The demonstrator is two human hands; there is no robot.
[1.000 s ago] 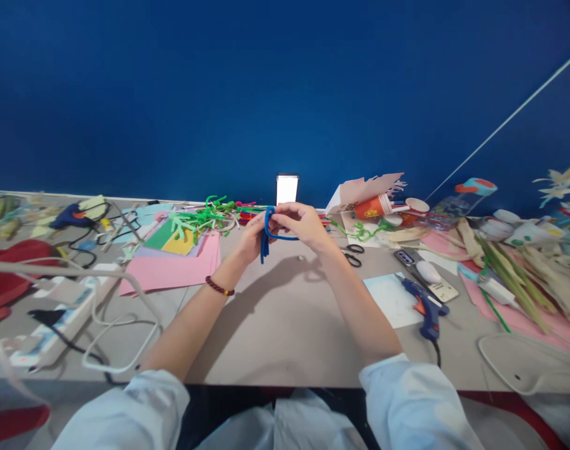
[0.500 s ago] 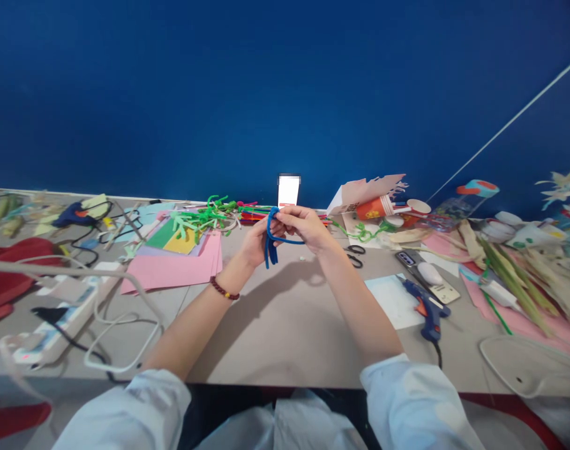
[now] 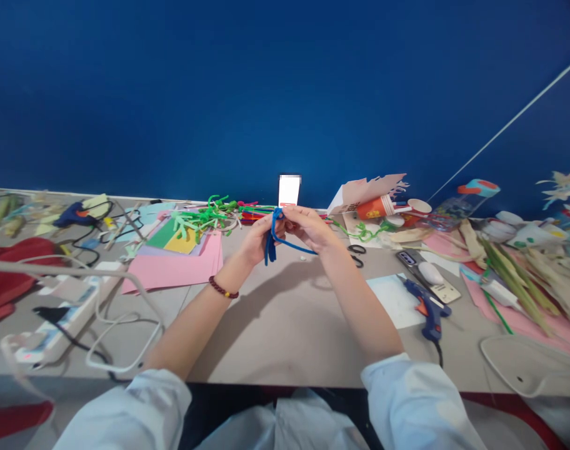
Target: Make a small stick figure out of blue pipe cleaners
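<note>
Red cloth (image 3: 4,281) lies at the far left, with a white power strip (image 3: 64,319) beside it, partly crossed by a white cable (image 3: 125,325). Above them, at upper left, sits a blue glue gun (image 3: 72,215). Pink paper (image 3: 172,269) lies under stacked coloured sheets, and a tangle of green pipe cleaners (image 3: 203,217) rests on top near the far edge. Centre frame, above the bare tabletop, the left hand (image 3: 259,240), with a dark beaded bracelet (image 3: 223,287) on its wrist, and the right hand (image 3: 306,228) face each other, fingers curled and pinching a blue pipe cleaner (image 3: 270,247). Its doubled end hangs below them, and one strand runs out under the right hand. Those hands block part of a bundle of coloured pipe cleaners (image 3: 257,215) behind them. Further right lie black-handled scissors (image 3: 355,255), an orange paper cup (image 3: 374,208) on its side, a second blue glue gun (image 3: 428,309), and dry leaf strips (image 3: 514,281).
</note>
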